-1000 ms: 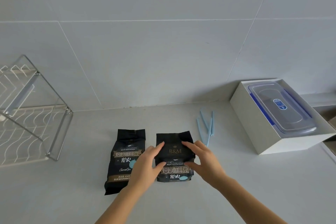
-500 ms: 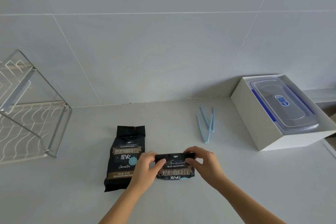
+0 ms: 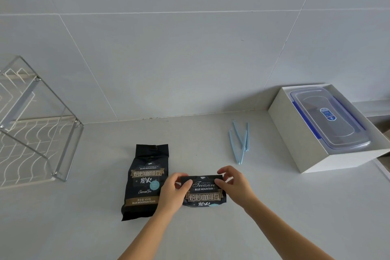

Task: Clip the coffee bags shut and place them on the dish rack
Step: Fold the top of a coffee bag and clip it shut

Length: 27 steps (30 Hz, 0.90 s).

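Observation:
Two black coffee bags lie on the grey counter. The left bag [image 3: 146,179] lies flat and unfolded with its top open. The right bag [image 3: 204,193] has its top folded down. My left hand [image 3: 172,193] pinches the fold at its left corner and my right hand [image 3: 235,184] pinches it at the right corner. Pale blue sealing clips [image 3: 240,141] lie loose on the counter beyond my right hand. The wire dish rack [image 3: 31,124] stands at the far left.
A white open box [image 3: 295,143] holding a clear lidded plastic container [image 3: 329,118] sits at the right against the tiled wall. The counter edge drops off at the far right.
The right bag's top has been folded down toward me, so the bag looks shorter. Both hands have slid to the fold's two corners. The view has tilted slightly.

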Motion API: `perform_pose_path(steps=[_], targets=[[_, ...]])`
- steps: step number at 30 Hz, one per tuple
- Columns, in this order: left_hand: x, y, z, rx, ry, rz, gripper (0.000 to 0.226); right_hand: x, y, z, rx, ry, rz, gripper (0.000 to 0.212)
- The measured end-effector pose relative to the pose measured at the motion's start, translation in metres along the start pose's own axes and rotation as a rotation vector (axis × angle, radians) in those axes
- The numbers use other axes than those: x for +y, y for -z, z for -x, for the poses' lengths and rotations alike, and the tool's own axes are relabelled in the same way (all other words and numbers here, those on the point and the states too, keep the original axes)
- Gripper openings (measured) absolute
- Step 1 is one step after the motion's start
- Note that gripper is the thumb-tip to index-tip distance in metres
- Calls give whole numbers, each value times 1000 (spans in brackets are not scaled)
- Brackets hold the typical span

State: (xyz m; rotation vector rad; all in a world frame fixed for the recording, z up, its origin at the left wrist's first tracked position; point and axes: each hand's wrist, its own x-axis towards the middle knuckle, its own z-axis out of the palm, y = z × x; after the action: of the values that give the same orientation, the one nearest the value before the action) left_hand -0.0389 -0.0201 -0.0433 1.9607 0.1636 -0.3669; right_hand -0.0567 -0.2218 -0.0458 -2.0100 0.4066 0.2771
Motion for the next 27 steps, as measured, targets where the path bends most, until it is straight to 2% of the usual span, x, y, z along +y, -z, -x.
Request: perform_pose_path(steps=[4, 8, 9, 12, 13, 16, 19, 21, 24, 27], targets=[[-2, 0, -4, -28, 38, -5, 16, -2, -2, -3, -18, -7, -8, 8], [-4, -4, 2, -30, -9, 127, 2, -4, 0, -7, -58, -1, -1, 5], [-5, -6, 3, -40, -30, 162, 5, -4, 1, -9, -57, -9, -26, 3], [-6, -10, 3, -50, -111, 131, 41, -3, -5, -13, 69, 19, -68, 19], [-6, -10, 1, -36, -137, 95, 46, -1, -9, -12, 133, 50, -52, 22], [-6, -8, -4, -5, -247, -27, 35, 8, -28, -4, 273, 143, -45, 18], [-6, -6, -8, -31, -238, -17, 33, 13, -35, -2, 316, 223, -127, 16], [-4, -5, -10, -53, -178, 45, 29, 10, -33, -5, 283, 233, -188, 16], [-3, -3, -16, -96, -123, 98, 16, 3, -25, -10, 143, 98, -405, 15], [-1, -1, -16, -151, -10, 229, 9, 6, -12, -13, -18, 22, -332, 21]])
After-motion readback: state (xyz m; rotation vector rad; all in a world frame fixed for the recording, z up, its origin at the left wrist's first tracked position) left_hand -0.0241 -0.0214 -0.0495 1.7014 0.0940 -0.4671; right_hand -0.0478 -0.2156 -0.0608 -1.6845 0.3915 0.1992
